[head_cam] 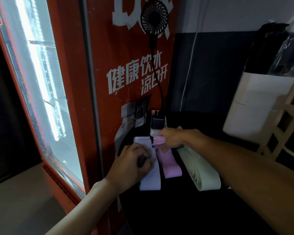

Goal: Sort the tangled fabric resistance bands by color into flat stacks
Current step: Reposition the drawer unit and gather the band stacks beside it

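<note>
Three groups of fabric bands lie side by side on a black table [185, 209]. A pale lavender stack [151, 180] is on the left, a pink-purple stack [171, 167] in the middle, a pale green stack [203, 173] on the right. My left hand [134, 160] rests on the lavender stack with fingers curled over its upper part. My right hand [173, 138] grips the bunched far end of a pink-purple band [158, 141] above the middle stack. The far end of the green stack is hidden under my right wrist.
A red drinks fridge [109, 82] with a lit glass door stands close on the left. A black clip fan [154, 16] on a flexible neck rises from a plug block [157, 123] behind the bands. A white box [255, 106] and wooden lattice [287, 126] stand right.
</note>
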Tool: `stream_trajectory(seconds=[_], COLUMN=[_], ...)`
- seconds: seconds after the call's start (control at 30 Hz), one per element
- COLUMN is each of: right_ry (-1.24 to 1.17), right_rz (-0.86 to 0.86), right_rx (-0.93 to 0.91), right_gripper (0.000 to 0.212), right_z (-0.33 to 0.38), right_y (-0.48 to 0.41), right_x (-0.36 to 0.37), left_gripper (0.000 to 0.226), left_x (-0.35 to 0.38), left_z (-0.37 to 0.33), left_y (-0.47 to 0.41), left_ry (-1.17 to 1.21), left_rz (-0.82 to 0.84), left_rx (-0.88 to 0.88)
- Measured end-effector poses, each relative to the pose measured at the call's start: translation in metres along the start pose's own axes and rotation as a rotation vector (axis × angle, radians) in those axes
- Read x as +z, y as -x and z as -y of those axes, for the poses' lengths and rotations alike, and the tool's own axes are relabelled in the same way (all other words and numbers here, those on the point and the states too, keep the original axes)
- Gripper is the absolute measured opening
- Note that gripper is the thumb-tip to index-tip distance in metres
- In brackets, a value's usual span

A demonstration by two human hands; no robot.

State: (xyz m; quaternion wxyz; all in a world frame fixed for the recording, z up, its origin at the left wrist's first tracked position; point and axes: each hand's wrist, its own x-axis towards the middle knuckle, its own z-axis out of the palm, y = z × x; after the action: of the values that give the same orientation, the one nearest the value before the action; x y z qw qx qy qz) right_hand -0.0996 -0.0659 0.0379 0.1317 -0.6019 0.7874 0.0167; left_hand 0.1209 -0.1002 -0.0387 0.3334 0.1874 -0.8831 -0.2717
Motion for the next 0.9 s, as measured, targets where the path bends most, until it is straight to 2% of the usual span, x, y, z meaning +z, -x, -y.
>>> stream_trajectory(seconds=[0.13,0.33,0.47,0.53,0.6,0.67,0.73,0.8,0.9], right_ry=[-0.087,-0.265,-0.336,-0.363,-0.381,-0.402,-0.417,-0.438,-0.536], right_rz=[-0.016,-0.165,-0.218,-0.257,-0.289,-0.319,-0.359,-0.399,-0.467], right_rx=[-0.027,-0.117,-0.177,-0.193,-0.215,-0.23,-0.231,-0.235,-0.238], right_gripper=[0.035,0.027,0.021,0.021,0.021,0.019,0.018,0.017,0.013], right_z=[0.002,-0.001,-0.001,0.002,0.005,0.008,0.011,0.014,0.013], right_y=[0.003,0.026,0.068,0.093,0.118,0.144,0.169,0.197,0.244], right_x=[0.001,-0.011,-0.034,-0.043,-0.05,-0.055,-0.059,-0.061,-0.06], left_gripper=[0.028,0.023,0.043,0.041,0.041,0.051,0.058,0.059,0.05], left_x=[-0.001,-0.003,-0.011,-0.017,-0.024,-0.029,-0.03,-0.026,-0.017], left_z=[-0.002,-0.006,-0.014,-0.022,-0.036,-0.06,-0.088,-0.114,-0.153], left_y=[0.001,0.002,0.001,-0.002,-0.005,-0.008,-0.009,-0.007,0.003], left_ry=[-0.015,-0.054,-0.121,-0.148,-0.149,-0.069,0.077,0.167,0.421], left_rz=[0.004,0.008,0.076,0.079,0.01,-0.042,-0.019,0.028,0.169], left_rx=[0.003,-0.015,-0.047,-0.068,-0.095,-0.101,-0.105,-0.092,-0.085])
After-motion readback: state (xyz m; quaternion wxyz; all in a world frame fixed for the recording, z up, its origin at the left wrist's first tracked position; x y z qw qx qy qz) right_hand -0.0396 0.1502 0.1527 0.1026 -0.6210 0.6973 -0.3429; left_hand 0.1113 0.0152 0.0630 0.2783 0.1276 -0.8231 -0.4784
